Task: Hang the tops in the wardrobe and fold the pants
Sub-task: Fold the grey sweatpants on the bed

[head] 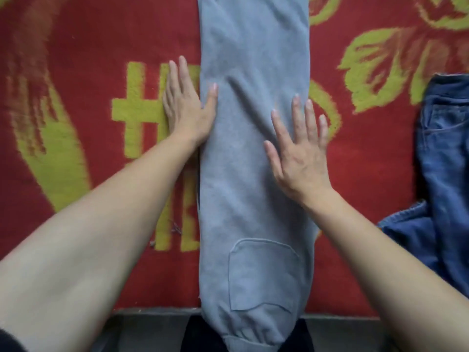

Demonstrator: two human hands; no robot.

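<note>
While both flat, open palms, left hand (186,107) and right hand (299,151), are smoothing the grey pants (253,174), they should be pressing outward evenly.

Red woven blanket (101,47) under clothes carries large yellow-green character-like strokes (142,110) at left, cross shape plus bars, partly covered by left hand (182,107) and grey fleece sweatpants (253,148); cannot be read. Yellow-green leaf pattern at right, no lettering. No label, brand or number legible on sweatpants or on blue denim jeans (441,161).
</note>
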